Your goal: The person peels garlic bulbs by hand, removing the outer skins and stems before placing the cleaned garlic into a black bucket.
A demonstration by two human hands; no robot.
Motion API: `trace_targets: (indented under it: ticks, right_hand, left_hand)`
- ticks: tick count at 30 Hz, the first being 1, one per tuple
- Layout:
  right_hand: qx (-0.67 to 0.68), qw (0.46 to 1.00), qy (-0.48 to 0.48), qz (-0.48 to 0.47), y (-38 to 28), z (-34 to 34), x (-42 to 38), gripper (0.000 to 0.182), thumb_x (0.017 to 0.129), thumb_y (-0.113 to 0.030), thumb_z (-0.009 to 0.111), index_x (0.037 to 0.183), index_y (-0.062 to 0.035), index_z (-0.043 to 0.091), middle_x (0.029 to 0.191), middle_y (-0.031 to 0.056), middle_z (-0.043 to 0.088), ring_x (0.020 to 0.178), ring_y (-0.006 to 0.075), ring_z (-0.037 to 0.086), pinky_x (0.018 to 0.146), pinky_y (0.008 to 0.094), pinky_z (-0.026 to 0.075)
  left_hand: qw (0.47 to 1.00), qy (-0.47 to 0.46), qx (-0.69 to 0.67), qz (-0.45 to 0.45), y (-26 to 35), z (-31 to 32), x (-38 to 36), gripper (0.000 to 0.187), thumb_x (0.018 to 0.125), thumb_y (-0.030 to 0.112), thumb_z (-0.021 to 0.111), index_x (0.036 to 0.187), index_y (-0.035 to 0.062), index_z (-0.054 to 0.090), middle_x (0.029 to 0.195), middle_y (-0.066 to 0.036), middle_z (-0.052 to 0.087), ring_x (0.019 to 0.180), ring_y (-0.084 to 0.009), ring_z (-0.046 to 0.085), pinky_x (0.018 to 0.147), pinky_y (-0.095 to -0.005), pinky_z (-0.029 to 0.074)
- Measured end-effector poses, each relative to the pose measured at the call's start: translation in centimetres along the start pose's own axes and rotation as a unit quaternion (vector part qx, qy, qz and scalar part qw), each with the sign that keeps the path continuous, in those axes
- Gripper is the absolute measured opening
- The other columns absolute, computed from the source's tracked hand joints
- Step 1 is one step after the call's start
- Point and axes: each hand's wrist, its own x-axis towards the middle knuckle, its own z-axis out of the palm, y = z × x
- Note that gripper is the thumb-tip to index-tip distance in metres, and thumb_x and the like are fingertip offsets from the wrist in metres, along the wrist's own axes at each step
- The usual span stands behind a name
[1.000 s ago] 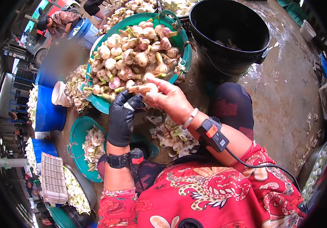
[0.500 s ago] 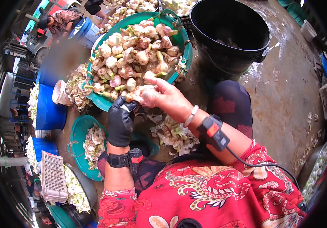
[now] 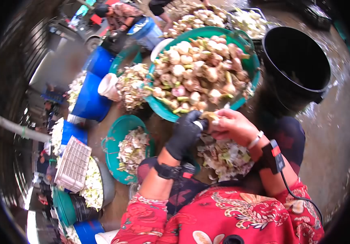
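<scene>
My left hand (image 3: 184, 135), in a black glove, is closed around a garlic bulb (image 3: 210, 117), most of which the fingers hide. My bare right hand (image 3: 235, 128) pinches the same bulb from the other side. Both hands are at the near edge of a large green basin (image 3: 160, 110) heaped with garlic bulbs (image 3: 191, 71). Beneath my right hand is a pile of garlic peelings (image 3: 225, 159). A smaller green basin (image 3: 112, 146) with more peelings stands left of my left hand.
A tall black bucket (image 3: 282, 87) stands right of the large basin. On the left are blue tubs (image 3: 89, 97), a white bucket (image 3: 107, 86) and a plastic crate (image 3: 74, 164). A person (image 3: 122, 16) bends over a blue barrel at the back.
The view has swung left, so the surroundings appear farther right. My right fingers have drawn together around the bulb, and both hands stay at the basin's near edge.
</scene>
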Motion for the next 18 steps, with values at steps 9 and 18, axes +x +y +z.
trace_targets:
  ticks: [9,18]
  right_hand:
    - [-0.164,0.979,0.056,-0.109,-0.3,-0.4,0.2,0.029,0.076,-0.008,0.068,0.101,-0.0023,0.054,0.078,0.0063,0.063,0.059,0.0103,0.060,0.049,0.0212,0.048]
    - [-0.057,0.975,-0.215,0.016,-1.2,0.5,-1.6,0.036,0.073,-0.011,0.074,0.105,-0.0035,0.059,0.096,0.0046,0.065,0.082,0.0119,0.062,0.066,0.0255,0.052]
  left_hand:
    - [0.955,-0.074,-0.288,0.006,-0.7,0.3,-1.1,0.019,0.084,0.007,0.059,0.101,0.0005,0.063,0.090,-0.003,0.065,0.080,-0.0110,0.060,0.072,-0.0269,0.049]
    - [0.981,0.049,0.107,0.151,-0.4,0.1,-0.7,0.023,0.081,0.011,0.056,0.101,0.0019,0.064,0.083,-0.013,0.066,0.078,-0.0216,0.063,0.072,-0.0341,0.050]
